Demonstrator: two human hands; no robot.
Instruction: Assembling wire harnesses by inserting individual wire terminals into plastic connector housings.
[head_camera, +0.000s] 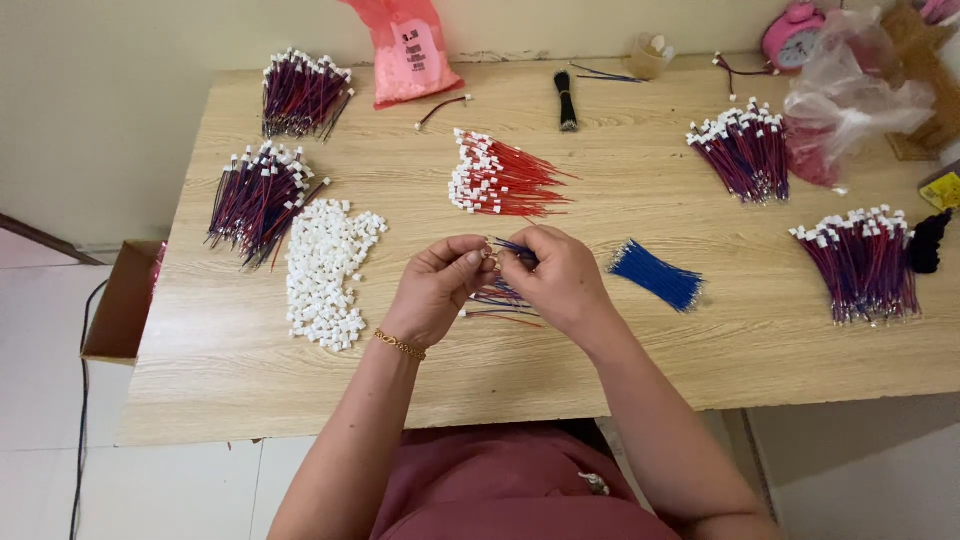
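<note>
My left hand (437, 285) and my right hand (557, 275) meet above the middle of the wooden table (600, 360), fingertips pinched together on thin blue and red wires (503, 292) that trail down beneath them. What sits at the wire ends between the fingertips is too small to tell. A pile of small white connector housings (325, 270) lies left of my left hand. A bundle of red wires with white ends (500, 180) lies just beyond the hands. A bundle of blue wires (655, 275) lies right of my right hand.
Bundles of red-and-blue wires with white connectors lie at the left (258, 200), far left (300, 92), right (745, 150) and far right (865, 262). A pink bag (408, 50), a black bundle (566, 100), a clear plastic bag (850, 95) and a pink clock (792, 40) line the back. A cardboard box (120, 300) sits on the floor.
</note>
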